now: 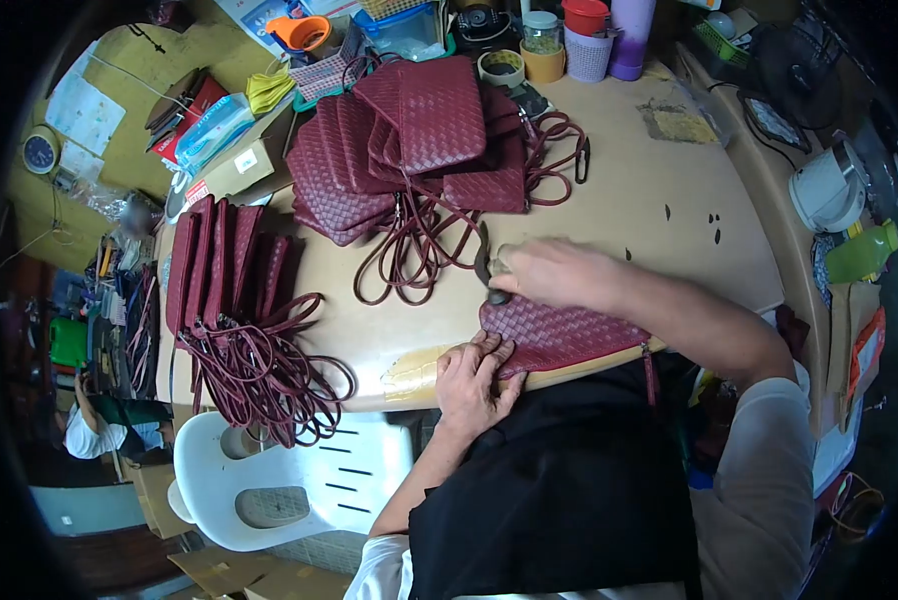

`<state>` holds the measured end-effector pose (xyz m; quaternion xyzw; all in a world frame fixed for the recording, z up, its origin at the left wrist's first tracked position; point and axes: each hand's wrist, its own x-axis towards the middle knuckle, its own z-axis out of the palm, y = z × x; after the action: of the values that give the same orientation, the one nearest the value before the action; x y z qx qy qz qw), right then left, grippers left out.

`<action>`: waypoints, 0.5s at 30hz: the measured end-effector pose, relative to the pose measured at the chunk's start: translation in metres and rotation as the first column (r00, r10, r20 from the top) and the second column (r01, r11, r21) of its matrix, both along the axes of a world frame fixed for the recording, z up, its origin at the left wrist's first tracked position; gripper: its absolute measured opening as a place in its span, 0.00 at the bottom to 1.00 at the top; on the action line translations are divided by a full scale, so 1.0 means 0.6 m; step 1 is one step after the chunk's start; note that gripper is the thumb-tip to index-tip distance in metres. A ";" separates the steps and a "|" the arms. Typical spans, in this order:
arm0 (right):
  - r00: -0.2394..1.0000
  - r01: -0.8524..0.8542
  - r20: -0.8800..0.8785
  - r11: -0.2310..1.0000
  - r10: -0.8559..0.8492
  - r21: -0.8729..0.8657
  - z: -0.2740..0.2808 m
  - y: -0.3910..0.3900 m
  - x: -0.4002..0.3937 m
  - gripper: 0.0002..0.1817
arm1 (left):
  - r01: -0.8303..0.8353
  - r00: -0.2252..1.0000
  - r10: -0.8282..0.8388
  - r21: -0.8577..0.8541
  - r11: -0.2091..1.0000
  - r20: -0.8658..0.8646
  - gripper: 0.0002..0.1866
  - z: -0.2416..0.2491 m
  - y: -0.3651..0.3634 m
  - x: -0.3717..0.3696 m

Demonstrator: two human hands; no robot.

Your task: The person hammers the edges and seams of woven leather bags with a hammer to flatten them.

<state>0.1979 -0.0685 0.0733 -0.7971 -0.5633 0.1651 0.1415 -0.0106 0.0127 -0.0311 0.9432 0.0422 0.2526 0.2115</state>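
Note:
A dark red woven pouch (559, 335) lies flat along the table's near edge, its zipper side toward me and a zipper pull hanging over the edge at right. My left hand (474, 385) is closed at the pouch's left end, fingertips pressing its corner against the table. Over the pouch's upper left part, my right hand (539, 272) is wrapped around a dark tool that looks like a hammer (483, 255). A rounded dark end of it sits close to the pouch's top left corner; the handle is mostly hidden in my fist.
A heap of similar red pouches (439, 115) with looped straps lies at the table's back. More pouches (214, 260) stand at left, straps (269, 375) hanging over the edge. A white plastic chair (299, 480) is below. Tape (501, 68) and containers line the back.

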 end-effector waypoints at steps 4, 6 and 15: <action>0.963 -0.103 0.254 0.994 0.090 0.039 -0.005 0.016 -0.002 0.19 | 0.000 1.000 0.000 0.016 1.000 0.008 0.24 -0.002 0.000 0.000; 0.981 -0.191 0.065 0.975 0.184 0.113 -0.033 0.021 -0.009 0.20 | -0.008 1.000 0.008 0.010 1.000 0.006 0.24 -0.003 0.000 0.001; 0.997 0.004 -0.079 1.000 -0.004 -0.002 -0.025 -0.012 -0.012 0.23 | 0.037 0.993 -0.038 -0.003 0.999 -0.108 0.24 0.021 0.005 -0.003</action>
<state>0.1908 -0.0756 0.0585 -0.7914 -0.5553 0.1968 0.1633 -0.0123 0.0158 -0.0186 0.9560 0.0361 0.1970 0.2142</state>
